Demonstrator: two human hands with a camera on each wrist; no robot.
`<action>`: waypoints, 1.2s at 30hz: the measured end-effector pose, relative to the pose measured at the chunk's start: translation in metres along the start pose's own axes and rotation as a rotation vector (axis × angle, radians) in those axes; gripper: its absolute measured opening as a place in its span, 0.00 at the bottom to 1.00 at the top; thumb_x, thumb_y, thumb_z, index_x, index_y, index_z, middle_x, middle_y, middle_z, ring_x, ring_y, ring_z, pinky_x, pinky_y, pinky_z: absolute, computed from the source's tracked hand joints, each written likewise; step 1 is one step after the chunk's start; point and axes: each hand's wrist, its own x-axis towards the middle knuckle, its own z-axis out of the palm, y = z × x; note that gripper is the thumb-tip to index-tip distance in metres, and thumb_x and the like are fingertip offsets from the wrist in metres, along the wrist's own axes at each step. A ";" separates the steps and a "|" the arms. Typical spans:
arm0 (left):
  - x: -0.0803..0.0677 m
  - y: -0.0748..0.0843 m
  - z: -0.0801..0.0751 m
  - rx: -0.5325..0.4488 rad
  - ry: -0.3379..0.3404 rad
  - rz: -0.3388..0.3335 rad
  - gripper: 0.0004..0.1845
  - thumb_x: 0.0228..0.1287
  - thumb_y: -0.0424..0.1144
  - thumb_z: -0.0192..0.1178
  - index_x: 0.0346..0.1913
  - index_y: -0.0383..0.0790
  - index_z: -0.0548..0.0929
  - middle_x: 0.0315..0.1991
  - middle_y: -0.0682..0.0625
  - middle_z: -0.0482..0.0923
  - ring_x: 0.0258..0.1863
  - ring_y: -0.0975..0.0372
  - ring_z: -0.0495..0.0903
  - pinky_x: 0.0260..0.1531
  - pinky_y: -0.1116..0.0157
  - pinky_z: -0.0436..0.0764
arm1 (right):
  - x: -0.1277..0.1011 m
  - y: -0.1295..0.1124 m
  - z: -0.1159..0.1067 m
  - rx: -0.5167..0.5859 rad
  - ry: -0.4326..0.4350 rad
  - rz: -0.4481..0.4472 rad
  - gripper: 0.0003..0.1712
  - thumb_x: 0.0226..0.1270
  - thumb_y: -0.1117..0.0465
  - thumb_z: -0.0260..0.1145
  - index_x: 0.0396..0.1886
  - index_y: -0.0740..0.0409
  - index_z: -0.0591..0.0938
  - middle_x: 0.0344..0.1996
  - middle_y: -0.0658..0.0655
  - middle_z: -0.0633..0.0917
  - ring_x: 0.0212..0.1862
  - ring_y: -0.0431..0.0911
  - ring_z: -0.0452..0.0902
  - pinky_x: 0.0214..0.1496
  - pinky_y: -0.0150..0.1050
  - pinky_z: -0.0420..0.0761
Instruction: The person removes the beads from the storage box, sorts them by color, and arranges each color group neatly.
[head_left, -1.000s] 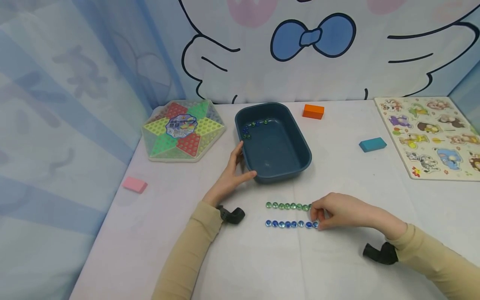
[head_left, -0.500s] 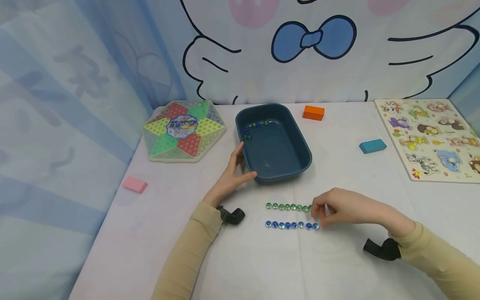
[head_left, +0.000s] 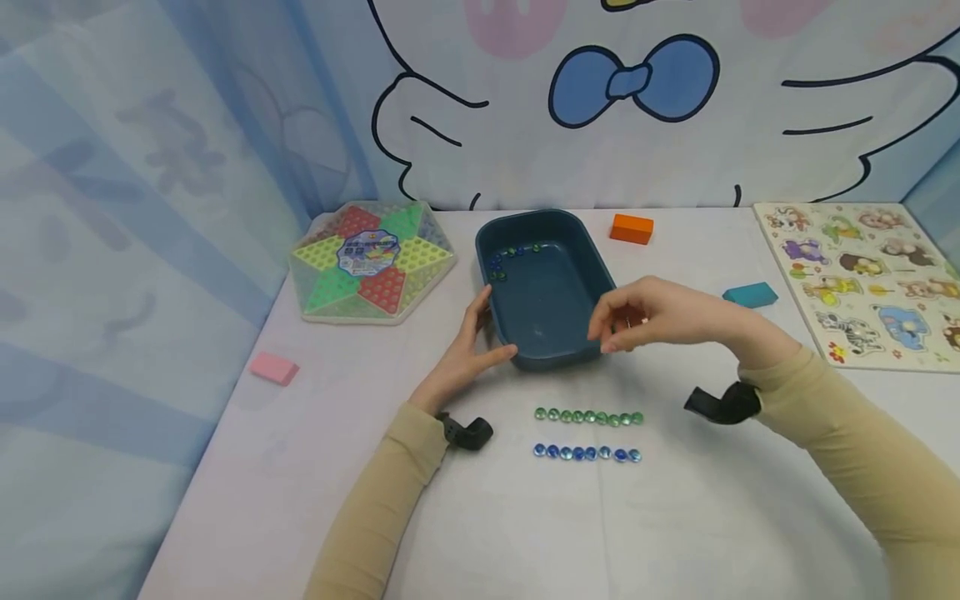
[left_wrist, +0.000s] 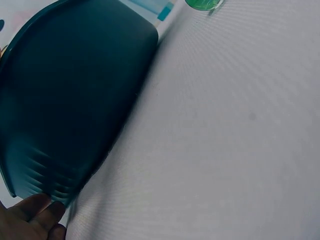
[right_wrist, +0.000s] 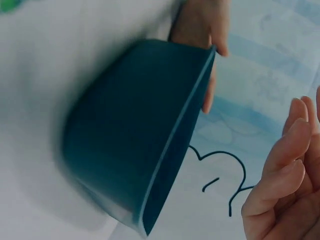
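My left hand (head_left: 457,358) holds the near left corner of a dark blue plastic tub (head_left: 551,363), fingers along its side and thumb at the front. In the left wrist view, its fingertips meet the tub's ridged wall. Loosely bent and holding nothing, my right hand (head_left: 652,317) hovers over the tub's right edge. Several green and blue marbles (head_left: 497,265) lie inside the tub, toward its far left. On the cloth in front are a row of green glass marbles (head_left: 588,417) and, nearer me, a row of blue glass marbles (head_left: 590,453).
Left of the tub stands a hexagonal Chinese checkers box (head_left: 367,262), with a pink block (head_left: 273,368) nearer me. An orange block (head_left: 632,229) and a teal block (head_left: 750,295) lie to the right. An animal puzzle board (head_left: 862,283) occupies the far right.
My right hand has left the right end of the marble rows and moved up and away to the tub's right edge. My left hand has stayed at the tub.
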 end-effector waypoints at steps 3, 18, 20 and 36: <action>0.000 0.000 0.000 -0.004 0.002 0.018 0.50 0.58 0.41 0.63 0.71 0.66 0.38 0.74 0.52 0.39 0.72 0.56 0.45 0.69 0.51 0.47 | 0.018 0.000 -0.012 0.044 0.025 0.004 0.08 0.61 0.61 0.64 0.39 0.60 0.80 0.30 0.56 0.81 0.29 0.48 0.74 0.31 0.36 0.78; 0.000 0.000 -0.001 -0.015 -0.009 0.021 0.49 0.58 0.45 0.62 0.71 0.66 0.38 0.73 0.51 0.41 0.72 0.56 0.46 0.69 0.51 0.48 | 0.101 0.006 -0.042 0.116 0.142 0.041 0.11 0.61 0.57 0.65 0.40 0.59 0.80 0.30 0.56 0.81 0.28 0.50 0.74 0.31 0.38 0.77; 0.000 0.000 -0.001 -0.014 -0.008 0.021 0.49 0.58 0.44 0.62 0.71 0.66 0.38 0.73 0.51 0.41 0.72 0.56 0.46 0.69 0.50 0.48 | 0.108 0.012 -0.042 0.106 0.133 0.043 0.12 0.61 0.56 0.65 0.40 0.58 0.81 0.28 0.56 0.81 0.27 0.50 0.73 0.31 0.38 0.77; -0.002 0.000 -0.002 -0.002 -0.008 0.039 0.50 0.55 0.55 0.63 0.72 0.64 0.38 0.73 0.52 0.41 0.72 0.55 0.47 0.69 0.49 0.49 | 0.143 0.043 -0.030 0.042 0.140 0.105 0.14 0.61 0.57 0.65 0.42 0.62 0.80 0.33 0.62 0.81 0.34 0.60 0.72 0.34 0.42 0.78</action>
